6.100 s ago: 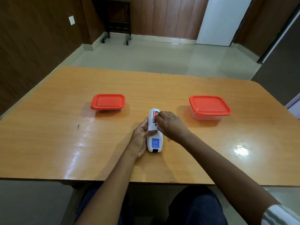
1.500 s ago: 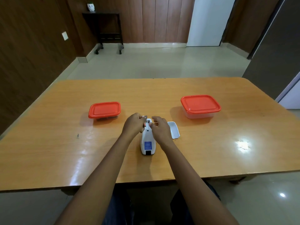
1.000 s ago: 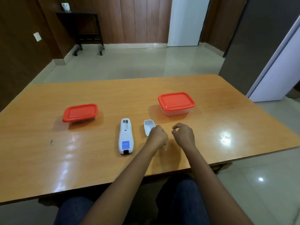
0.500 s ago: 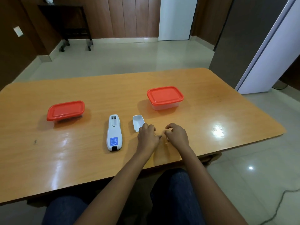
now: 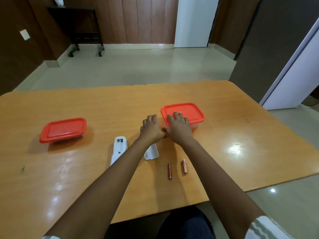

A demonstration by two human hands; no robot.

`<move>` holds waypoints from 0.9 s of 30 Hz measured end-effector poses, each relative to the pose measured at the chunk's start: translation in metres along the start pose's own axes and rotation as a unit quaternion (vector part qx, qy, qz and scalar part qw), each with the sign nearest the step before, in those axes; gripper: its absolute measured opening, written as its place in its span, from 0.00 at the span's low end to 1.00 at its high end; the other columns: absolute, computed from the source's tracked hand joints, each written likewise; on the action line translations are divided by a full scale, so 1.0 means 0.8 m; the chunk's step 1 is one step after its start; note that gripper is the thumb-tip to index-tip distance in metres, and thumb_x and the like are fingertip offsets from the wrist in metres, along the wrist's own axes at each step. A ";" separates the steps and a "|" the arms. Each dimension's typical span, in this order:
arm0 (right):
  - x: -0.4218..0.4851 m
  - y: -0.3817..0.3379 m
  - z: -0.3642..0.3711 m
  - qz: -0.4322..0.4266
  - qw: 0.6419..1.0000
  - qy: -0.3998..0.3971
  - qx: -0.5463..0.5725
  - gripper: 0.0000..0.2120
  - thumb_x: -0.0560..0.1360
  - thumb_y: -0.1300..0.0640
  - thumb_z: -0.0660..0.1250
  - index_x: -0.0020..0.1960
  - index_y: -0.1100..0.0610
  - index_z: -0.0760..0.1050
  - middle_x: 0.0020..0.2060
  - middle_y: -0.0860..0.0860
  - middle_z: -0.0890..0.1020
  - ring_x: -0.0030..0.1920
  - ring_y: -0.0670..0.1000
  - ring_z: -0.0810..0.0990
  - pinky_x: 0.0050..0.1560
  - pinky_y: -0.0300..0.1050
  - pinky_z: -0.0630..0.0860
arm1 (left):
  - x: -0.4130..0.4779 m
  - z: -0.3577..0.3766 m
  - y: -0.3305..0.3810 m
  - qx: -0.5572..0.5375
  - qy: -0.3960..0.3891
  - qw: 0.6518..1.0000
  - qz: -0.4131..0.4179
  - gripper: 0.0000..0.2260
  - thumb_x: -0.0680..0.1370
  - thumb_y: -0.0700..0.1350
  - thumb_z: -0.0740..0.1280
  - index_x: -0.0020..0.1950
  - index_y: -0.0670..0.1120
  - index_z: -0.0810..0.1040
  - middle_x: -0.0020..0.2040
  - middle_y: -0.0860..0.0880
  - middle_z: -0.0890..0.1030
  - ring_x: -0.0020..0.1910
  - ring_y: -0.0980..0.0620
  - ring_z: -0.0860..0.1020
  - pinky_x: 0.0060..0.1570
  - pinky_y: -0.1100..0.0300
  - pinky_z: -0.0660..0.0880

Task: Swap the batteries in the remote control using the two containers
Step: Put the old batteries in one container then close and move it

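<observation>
Both my hands are out at the right-hand container [image 5: 195, 125] — my right hand [image 5: 179, 129] lies flat with fingers spread over the near-left corner of its red lid [image 5: 188, 112], holding nothing, and my left hand [image 5: 151, 129] sits just beside that corner with the fingers curled loosely; whether they already touch the rim I cannot tell from here. It grips nothing that I can see.

The remote control [image 5: 119, 149] lies back-up on the table [image 5: 241, 135] behind my left forearm, its battery bay open and empty. The white battery cover [image 5: 151, 151] lies just to its right, partly under my wrist. The two old batteries [image 5: 177, 169] lie side by side nearer me, apart from each other. The left-hand container [image 5: 63, 130] sits well away, lid on.

The lid looks like thin, flexible plastic snapped over a light clear tub, so I expect the whole box to slide or lift if I pull one-handed. I'd press the tub down with one hand and peel a corner lip upward with the fingertips of the other. The batteries are small, smooth and will roll — pinch them mid-body.
</observation>
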State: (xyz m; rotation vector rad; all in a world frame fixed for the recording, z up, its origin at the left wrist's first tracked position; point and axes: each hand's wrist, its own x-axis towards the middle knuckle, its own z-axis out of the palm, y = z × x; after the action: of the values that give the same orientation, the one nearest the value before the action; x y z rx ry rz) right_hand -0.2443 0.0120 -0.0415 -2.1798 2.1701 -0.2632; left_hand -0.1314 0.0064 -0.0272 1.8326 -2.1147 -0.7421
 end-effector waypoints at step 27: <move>-0.040 0.031 -0.047 -0.075 0.910 0.368 0.178 0.14 0.75 0.58 0.58 0.39 0.63 0.80 0.26 0.54 0.82 0.22 0.51 0.77 0.21 0.39 0.72 | 0.017 0.031 0.030 -0.192 0.046 0.975 0.104 0.56 0.63 0.51 0.78 0.76 0.51 0.39 0.74 0.46 0.57 0.72 0.45 0.60 0.63 0.51 0.68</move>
State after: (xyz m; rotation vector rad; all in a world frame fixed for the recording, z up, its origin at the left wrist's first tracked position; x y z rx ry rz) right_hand -0.2744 0.0469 -0.0111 -2.2343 1.9730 -1.5753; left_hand -0.1662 0.0004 -0.0374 1.3939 -1.9049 -0.9168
